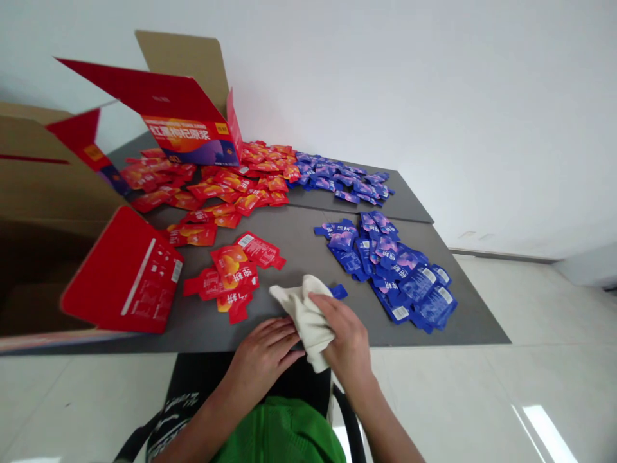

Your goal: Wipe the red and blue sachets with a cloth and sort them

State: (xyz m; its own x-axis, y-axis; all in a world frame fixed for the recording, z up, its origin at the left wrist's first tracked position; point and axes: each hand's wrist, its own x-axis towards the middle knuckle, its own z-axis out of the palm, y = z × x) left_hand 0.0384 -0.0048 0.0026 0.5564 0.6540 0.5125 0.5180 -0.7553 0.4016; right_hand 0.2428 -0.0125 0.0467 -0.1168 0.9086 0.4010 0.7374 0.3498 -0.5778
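A bunched white cloth (312,318) is in my right hand (348,337), whose fingers close over it near the front edge of the table. At the cloth's left side is my left hand (265,350), fingers together and bent toward the thumb; the cloth hides what its fingertips grip. The end of a blue pouch (339,291) sticks out behind the cloth, and the rest of it is covered. A small pile of red pouches (234,273) lies left of the cloth. To the right is a heap of blue pouches (400,276).
Open cardboard boxes stand at the left: a near one with a red flap (139,276) reaching over the table, and a farther red box (193,138). Many red pouches (231,183) and blue pouches (342,177) lie along the back of the grey table (299,238), by the wall.
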